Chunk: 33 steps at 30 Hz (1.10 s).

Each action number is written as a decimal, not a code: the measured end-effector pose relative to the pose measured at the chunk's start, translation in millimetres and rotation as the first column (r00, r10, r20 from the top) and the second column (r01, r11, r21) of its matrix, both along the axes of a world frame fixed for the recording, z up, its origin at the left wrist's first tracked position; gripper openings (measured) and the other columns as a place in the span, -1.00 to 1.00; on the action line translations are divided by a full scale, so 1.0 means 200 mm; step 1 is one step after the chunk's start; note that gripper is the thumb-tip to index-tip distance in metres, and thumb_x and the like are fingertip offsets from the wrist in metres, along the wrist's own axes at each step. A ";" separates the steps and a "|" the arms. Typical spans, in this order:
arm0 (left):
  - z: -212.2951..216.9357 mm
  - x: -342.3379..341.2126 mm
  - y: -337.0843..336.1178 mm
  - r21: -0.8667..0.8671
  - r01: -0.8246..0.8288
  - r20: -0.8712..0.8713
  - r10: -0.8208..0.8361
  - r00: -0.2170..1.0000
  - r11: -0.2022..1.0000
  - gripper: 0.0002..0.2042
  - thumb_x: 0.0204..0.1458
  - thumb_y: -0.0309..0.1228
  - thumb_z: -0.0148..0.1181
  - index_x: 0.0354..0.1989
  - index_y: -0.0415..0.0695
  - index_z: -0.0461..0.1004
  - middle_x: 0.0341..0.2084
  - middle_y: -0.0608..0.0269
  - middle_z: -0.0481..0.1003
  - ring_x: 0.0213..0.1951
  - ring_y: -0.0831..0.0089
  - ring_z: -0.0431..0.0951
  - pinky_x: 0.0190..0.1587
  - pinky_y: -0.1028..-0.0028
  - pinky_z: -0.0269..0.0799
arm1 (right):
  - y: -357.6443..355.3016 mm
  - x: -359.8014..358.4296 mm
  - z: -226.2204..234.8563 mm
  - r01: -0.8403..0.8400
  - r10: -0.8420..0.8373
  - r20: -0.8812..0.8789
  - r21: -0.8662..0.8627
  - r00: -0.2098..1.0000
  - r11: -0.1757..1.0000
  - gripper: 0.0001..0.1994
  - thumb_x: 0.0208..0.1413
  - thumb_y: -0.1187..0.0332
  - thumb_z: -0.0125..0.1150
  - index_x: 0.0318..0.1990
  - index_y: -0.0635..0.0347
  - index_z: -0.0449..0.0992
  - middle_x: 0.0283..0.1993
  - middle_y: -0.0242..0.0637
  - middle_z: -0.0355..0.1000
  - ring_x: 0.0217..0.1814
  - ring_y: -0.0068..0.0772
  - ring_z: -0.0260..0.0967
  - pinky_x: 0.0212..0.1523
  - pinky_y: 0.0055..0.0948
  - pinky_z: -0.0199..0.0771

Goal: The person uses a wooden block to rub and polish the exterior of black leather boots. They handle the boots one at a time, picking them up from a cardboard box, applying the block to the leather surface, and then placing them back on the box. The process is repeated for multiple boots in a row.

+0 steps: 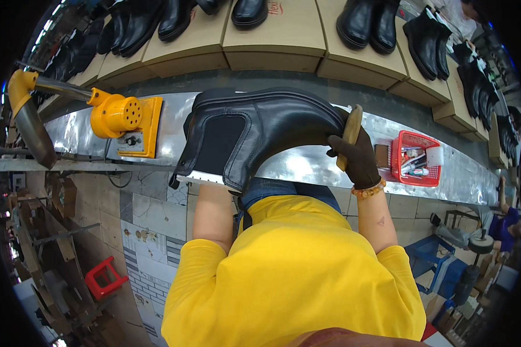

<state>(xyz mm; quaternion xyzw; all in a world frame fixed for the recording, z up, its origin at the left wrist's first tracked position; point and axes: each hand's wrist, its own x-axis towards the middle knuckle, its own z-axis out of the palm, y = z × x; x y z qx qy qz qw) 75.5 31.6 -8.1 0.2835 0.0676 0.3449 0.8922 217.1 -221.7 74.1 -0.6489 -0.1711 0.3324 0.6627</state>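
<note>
A black leather ankle boot with a dark elastic side panel is held up over the metal bench, sole upward and toe to the right. My left forearm runs up to the boot's opening and bears it; the boot hides my left hand and its fingers. In a dark glove, my right hand is closed around a brush with a wooden back, which lies against the boot's toe. Any bristles are hidden from here.
On the metal bench, a yellow machine with a bent nozzle stands at left, and a red basket of small items at right. Cardboard boxes bearing black boots line the far side. A red stool is on the floor.
</note>
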 end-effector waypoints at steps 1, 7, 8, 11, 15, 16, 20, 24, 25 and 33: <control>0.00 -0.01 -0.01 0.003 0.016 -0.025 -0.016 1.000 1.000 -0.48 0.10 -0.11 -0.08 0.11 -0.26 0.26 0.02 -0.01 0.36 0.04 0.27 0.37 0.16 0.34 0.22 | 0.00 0.01 0.01 0.009 -0.009 0.014 0.000 1.000 1.000 -0.42 -0.10 0.39 0.26 0.13 0.30 0.27 -0.11 -0.29 0.38 -0.21 -0.54 0.36 -0.32 -0.56 0.46; -0.04 -0.07 -0.13 -0.005 0.131 -0.155 -0.130 0.979 0.991 -0.51 0.13 -0.14 -0.10 0.11 -0.25 0.27 0.03 0.02 0.36 0.05 0.29 0.37 0.18 0.36 0.21 | -0.02 0.06 -0.02 0.104 -0.105 0.009 0.081 0.994 0.991 -0.41 -0.10 0.37 0.27 0.14 0.30 0.26 -0.11 -0.32 0.38 -0.20 -0.56 0.34 -0.30 -0.59 0.40; -0.04 -0.07 -0.14 -0.012 0.150 -0.171 -0.150 0.974 0.989 -0.52 0.13 -0.15 -0.10 0.11 -0.25 0.27 0.03 0.02 0.36 0.06 0.30 0.37 0.18 0.36 0.20 | -0.02 0.06 -0.02 0.116 -0.117 0.011 0.091 0.993 0.989 -0.41 -0.10 0.37 0.27 0.15 0.30 0.25 -0.11 -0.32 0.38 -0.19 -0.56 0.34 -0.30 -0.59 0.40; -0.05 -0.07 -0.17 -0.014 0.189 -0.212 -0.188 0.959 0.982 -0.54 0.14 -0.17 -0.12 0.11 -0.24 0.28 0.04 0.03 0.36 0.06 0.31 0.36 0.18 0.37 0.19 | -0.02 0.08 0.00 0.136 -0.139 0.020 0.115 0.990 0.984 -0.40 -0.10 0.34 0.28 0.14 0.31 0.25 -0.12 -0.31 0.38 -0.20 -0.55 0.34 -0.29 -0.58 0.40; -0.06 -0.05 -0.20 -0.024 0.241 -0.255 -0.239 0.937 0.970 -0.56 0.16 -0.19 -0.13 0.11 -0.24 0.29 0.04 0.05 0.36 0.07 0.33 0.36 0.19 0.39 0.18 | -0.03 0.11 0.03 0.156 -0.163 0.046 0.134 0.986 0.979 -0.41 -0.11 0.36 0.28 0.13 0.34 0.26 -0.18 -0.30 0.39 -0.26 -0.55 0.34 -0.30 -0.58 0.38; -0.07 -0.03 -0.21 -0.022 0.251 -0.268 -0.247 0.931 0.968 -0.56 0.16 -0.20 -0.13 0.11 -0.24 0.29 0.05 0.05 0.36 0.07 0.33 0.36 0.20 0.39 0.18 | -0.04 0.12 0.04 0.155 -0.163 0.053 0.141 0.985 0.978 -0.41 -0.11 0.37 0.28 0.12 0.35 0.26 -0.20 -0.29 0.39 -0.28 -0.55 0.34 -0.31 -0.58 0.38; -0.08 -0.01 -0.26 -0.055 0.314 -0.370 -0.312 0.875 0.948 -0.58 0.19 -0.22 -0.16 0.12 -0.24 0.28 0.07 0.10 0.35 0.07 0.38 0.35 0.18 0.40 0.20 | -0.05 0.15 0.06 0.169 -0.186 0.068 0.198 0.980 0.965 -0.44 -0.10 0.44 0.26 0.11 0.36 0.26 -0.23 -0.30 0.38 -0.32 -0.56 0.32 -0.32 -0.58 0.35; -0.06 -0.01 -0.33 -0.208 0.445 -0.301 -0.490 0.818 0.871 -0.61 0.19 -0.22 -0.10 0.08 -0.20 0.33 -0.03 0.17 0.43 -0.02 0.40 0.43 0.09 0.44 0.31 | -0.05 0.15 0.11 0.169 -0.187 0.097 0.170 0.978 0.971 -0.45 -0.08 0.48 0.20 0.13 0.32 0.24 -0.20 -0.33 0.37 -0.31 -0.57 0.30 -0.32 -0.59 0.33; -0.08 -0.01 -0.34 -0.172 0.438 -0.347 -0.471 0.811 0.882 -0.61 0.19 -0.22 -0.10 0.08 -0.20 0.33 -0.04 0.17 0.44 -0.02 0.40 0.43 0.08 0.44 0.32 | -0.05 0.16 0.12 0.171 -0.190 0.107 0.165 0.976 0.971 -0.45 -0.08 0.48 0.20 0.14 0.31 0.25 -0.20 -0.33 0.37 -0.31 -0.57 0.30 -0.32 -0.59 0.33; -0.39 -0.01 -0.35 0.107 0.447 -0.550 -0.322 0.771 0.888 -0.70 0.21 -0.36 -0.13 0.04 -0.27 0.27 -0.13 0.03 0.43 -0.21 0.31 0.52 -0.16 0.40 0.53 | -0.04 0.16 0.17 0.081 -0.110 0.126 0.214 0.986 0.973 -0.45 -0.10 0.44 0.26 0.12 0.32 0.27 -0.21 -0.34 0.39 -0.32 -0.59 0.32 -0.37 -0.59 0.35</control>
